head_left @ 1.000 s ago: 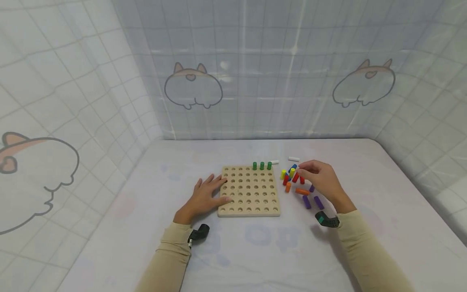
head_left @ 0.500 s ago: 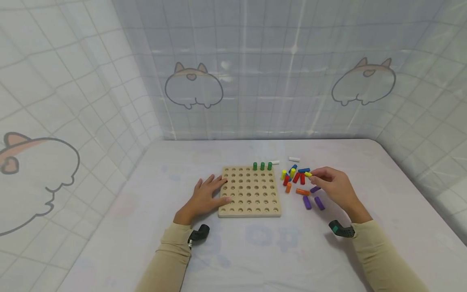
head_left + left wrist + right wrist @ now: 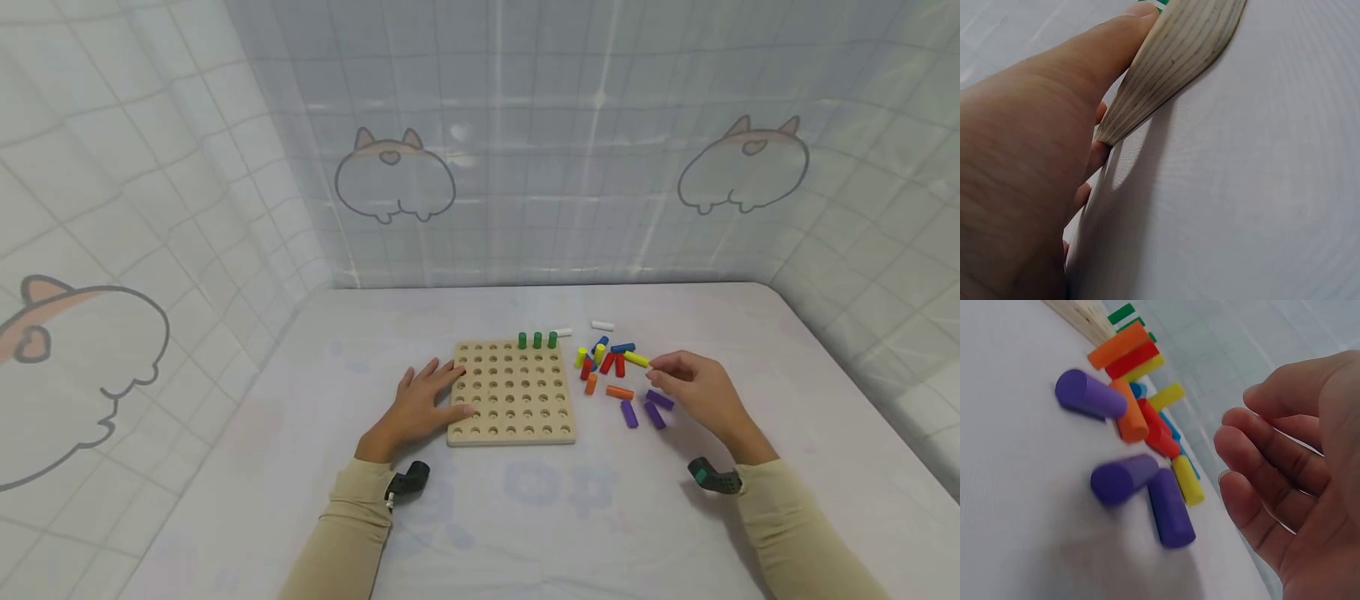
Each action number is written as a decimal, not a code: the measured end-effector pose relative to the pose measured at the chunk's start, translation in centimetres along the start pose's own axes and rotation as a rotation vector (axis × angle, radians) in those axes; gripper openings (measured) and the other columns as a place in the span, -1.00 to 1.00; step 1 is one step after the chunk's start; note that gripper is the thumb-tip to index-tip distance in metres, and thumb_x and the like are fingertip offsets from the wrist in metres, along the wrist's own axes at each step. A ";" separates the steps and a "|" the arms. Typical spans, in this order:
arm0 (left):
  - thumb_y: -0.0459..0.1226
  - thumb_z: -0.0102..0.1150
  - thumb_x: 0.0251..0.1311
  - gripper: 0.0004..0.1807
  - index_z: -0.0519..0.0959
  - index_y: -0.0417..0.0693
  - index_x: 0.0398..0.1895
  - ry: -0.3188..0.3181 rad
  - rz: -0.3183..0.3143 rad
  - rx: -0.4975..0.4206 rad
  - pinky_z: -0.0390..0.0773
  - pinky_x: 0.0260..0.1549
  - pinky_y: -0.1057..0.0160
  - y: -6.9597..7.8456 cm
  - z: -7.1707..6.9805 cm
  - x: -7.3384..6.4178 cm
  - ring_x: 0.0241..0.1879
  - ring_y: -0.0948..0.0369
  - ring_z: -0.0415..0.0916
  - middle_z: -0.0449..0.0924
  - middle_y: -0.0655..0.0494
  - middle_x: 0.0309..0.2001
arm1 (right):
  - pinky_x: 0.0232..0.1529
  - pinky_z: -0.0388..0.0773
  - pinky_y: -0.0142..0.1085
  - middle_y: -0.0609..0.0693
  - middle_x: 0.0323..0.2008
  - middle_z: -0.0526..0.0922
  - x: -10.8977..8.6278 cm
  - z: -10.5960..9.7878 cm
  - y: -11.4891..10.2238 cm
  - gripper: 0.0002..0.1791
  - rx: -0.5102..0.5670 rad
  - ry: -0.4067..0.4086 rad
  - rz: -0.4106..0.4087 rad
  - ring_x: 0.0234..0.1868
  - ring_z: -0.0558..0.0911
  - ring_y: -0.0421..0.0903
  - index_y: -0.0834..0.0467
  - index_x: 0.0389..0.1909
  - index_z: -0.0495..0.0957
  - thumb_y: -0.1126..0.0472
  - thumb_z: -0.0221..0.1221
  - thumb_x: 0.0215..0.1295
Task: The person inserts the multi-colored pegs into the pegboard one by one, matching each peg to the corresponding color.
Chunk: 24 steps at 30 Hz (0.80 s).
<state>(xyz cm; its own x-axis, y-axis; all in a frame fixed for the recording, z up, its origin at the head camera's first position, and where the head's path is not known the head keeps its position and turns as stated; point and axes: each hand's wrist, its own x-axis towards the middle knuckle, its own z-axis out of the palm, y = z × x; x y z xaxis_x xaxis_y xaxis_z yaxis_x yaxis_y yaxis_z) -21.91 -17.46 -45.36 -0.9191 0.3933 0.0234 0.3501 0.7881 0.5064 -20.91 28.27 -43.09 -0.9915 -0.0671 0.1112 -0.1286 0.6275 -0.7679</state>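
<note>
My left hand [image 3: 422, 403] rests with spread fingers on the left edge of a pale wooden peg board [image 3: 513, 438]; in the left wrist view its thumb [image 3: 1110, 47] lies along the board's side [image 3: 1179, 59]. My right hand [image 3: 697, 390] hovers right of the loose pegs, loosely bent and holding nothing. Close to its fingertips lies a yellow peg [image 3: 637, 359], seen also in the right wrist view [image 3: 1187, 480]. Three purple pegs lie below it, one of them [image 3: 660, 400] nearest the hand. Three green pegs [image 3: 537, 340] stand upright in the board's back row.
Beside the board are red pegs [image 3: 620, 365], orange pegs [image 3: 619, 392], blue pegs [image 3: 622, 347] and two upright yellow pegs [image 3: 581, 357]. White pegs [image 3: 602, 326] lie farther back. A curtain [image 3: 540, 167] hangs behind the white table [image 3: 525, 533].
My right hand has drawn back rightward from the pile and let go of the yellow peg, which now lies on the table. One purple peg has shifted slightly right. My left hand stays put.
</note>
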 end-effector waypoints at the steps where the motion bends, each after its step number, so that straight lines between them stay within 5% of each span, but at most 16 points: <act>1: 0.27 0.20 0.22 -0.07 0.24 0.04 0.55 -0.001 -0.003 0.001 -0.39 0.43 -0.25 0.0 0.0 0.0 0.56 -0.05 -0.18 0.12 0.00 0.54 | -0.13 0.60 -0.35 0.07 -0.09 0.72 -0.1 -0.1 0.2 -0.60 -0.013 0.002 0.005 -0.07 0.67 0.03 0.21 0.03 0.62 -0.04 0.20 0.44; 6: 0.30 0.18 0.22 -0.07 0.23 0.07 0.56 0.000 0.006 0.007 -0.39 0.43 -0.25 -0.2 0.1 0.1 0.57 -0.04 -0.19 0.12 0.01 0.54 | -0.05 0.57 -0.17 0.09 -0.06 0.70 -0.6 -0.7 1.2 -0.57 -0.060 -0.014 0.023 -0.02 0.64 0.06 0.21 0.05 0.62 -0.07 0.17 0.45; 13: 0.32 0.16 0.21 -0.06 0.23 0.08 0.56 0.013 0.020 0.006 -0.37 0.43 -0.26 -0.6 0.4 0.1 0.56 -0.04 -0.18 0.13 0.00 0.54 | -0.17 0.54 -0.30 0.07 -0.08 0.70 -0.9 -1.1 2.2 -0.61 -0.074 -0.023 0.029 -0.09 0.59 0.00 0.20 0.03 0.63 -0.03 0.20 0.44; 24: 0.28 0.18 0.22 -0.08 0.25 0.04 0.55 0.014 0.026 0.010 -0.37 0.41 -0.30 -0.5 0.3 0.1 0.56 -0.07 -0.17 0.14 -0.03 0.53 | -0.16 0.52 -0.21 0.05 -0.11 0.71 -0.8 -0.4 2.8 -0.71 -0.108 -0.074 0.028 -0.11 0.59 0.03 0.17 0.00 0.65 0.09 0.26 0.40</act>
<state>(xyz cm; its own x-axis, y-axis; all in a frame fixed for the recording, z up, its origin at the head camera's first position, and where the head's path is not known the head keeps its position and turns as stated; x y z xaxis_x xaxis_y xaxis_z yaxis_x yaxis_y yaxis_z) -22.10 -17.68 -45.81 -0.9121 0.4071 0.0490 0.3758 0.7821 0.4971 -20.47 30.40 -45.07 -0.9939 -0.1028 0.0404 -0.1017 0.7093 -0.6975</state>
